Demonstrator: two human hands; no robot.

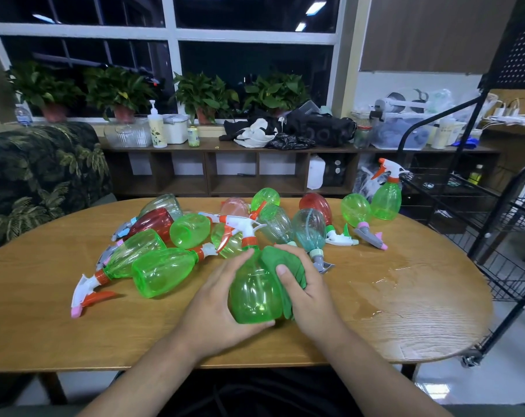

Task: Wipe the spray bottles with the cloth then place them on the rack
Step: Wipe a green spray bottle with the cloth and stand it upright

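The left hand (222,299) is wrapped round the left side of a green spray bottle (253,293), fingers curled up along its body and thumb tucked under the base. The bottle is held just above the near middle of the tabletop (405,326), base toward the camera and its white trigger head with the orange collar pointing away.

The right hand (306,293) grips a bunched green cloth (285,263) and presses it against the bottle's right shoulder, the thumb lying on top of the fabric (the fingers behind the cloth are hidden). Both hands are closed firmly on what they hold.

Behind them a heap of spray bottles (195,230) lies on its sides across the tabletop: green, red, pale pink and clear teal, several touching or overlapping. One more green bottle (386,200) stands upright at the far right edge of the tabletop, just beside the black wire rack (496,236). A wet patch (384,284) shines on the wood to the right of the hands.
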